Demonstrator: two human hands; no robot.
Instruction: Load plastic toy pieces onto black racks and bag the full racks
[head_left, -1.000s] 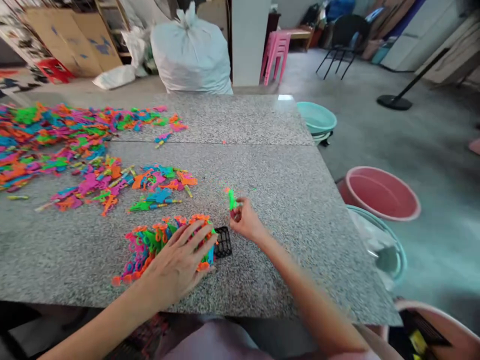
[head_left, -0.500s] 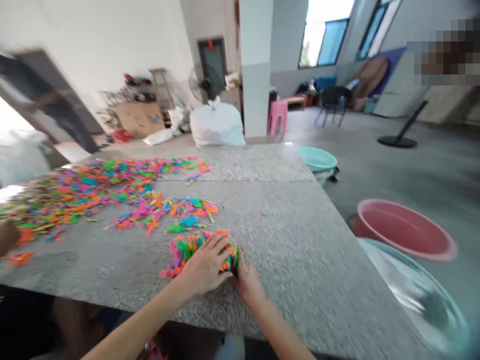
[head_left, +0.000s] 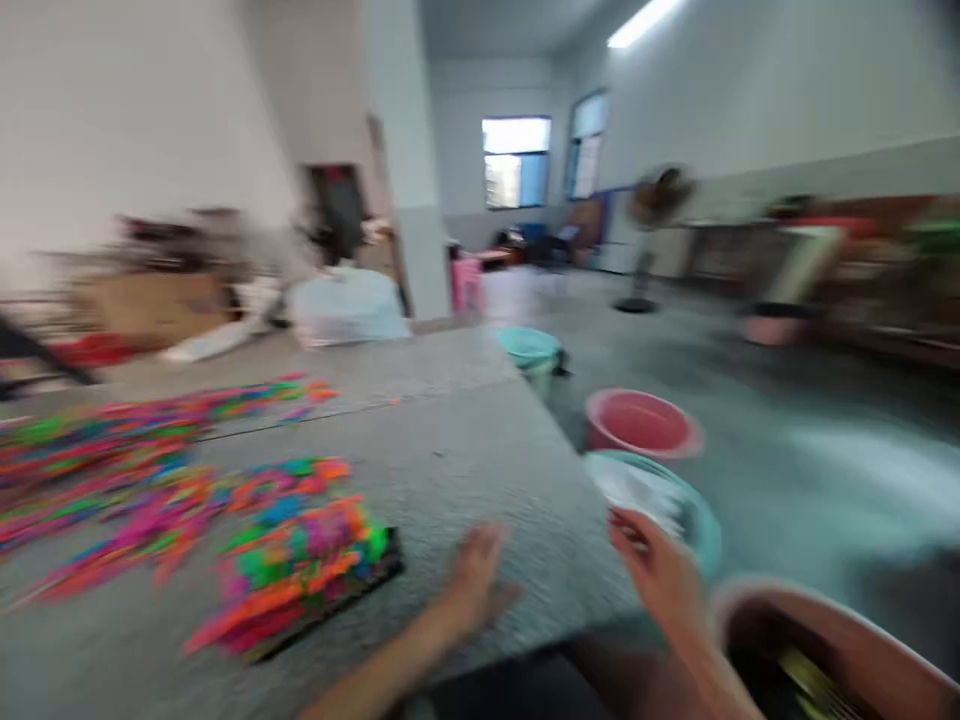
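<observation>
My left hand (head_left: 476, 585) hovers at or just over the tabletop, blurred, with its fingers stretched out and nothing seen in them. Left of it, a stacked row of small bright plastic pieces (head_left: 307, 555) stands on the grey table (head_left: 465, 450), with a dark edge along its near and right side. My right hand (head_left: 660, 565) is out past the table's right edge, in front of a teal basin (head_left: 705, 530) with white plastic in it. Its fingers are curled together; what they hold, if anything, I cannot make out.
A loose heap of coloured pieces (head_left: 157, 490) spreads over the table's left. On the floor at right are a red basin (head_left: 645, 425), a farther teal basin (head_left: 529, 345) and a large pinkish tub (head_left: 840, 610) with dark and yellow contents. A white sack (head_left: 349, 305) stands behind the table.
Both hands have let go of the row of plastic pieces and moved right, the right hand past the table edge. The view has swung right, bringing in the pinkish tub.
</observation>
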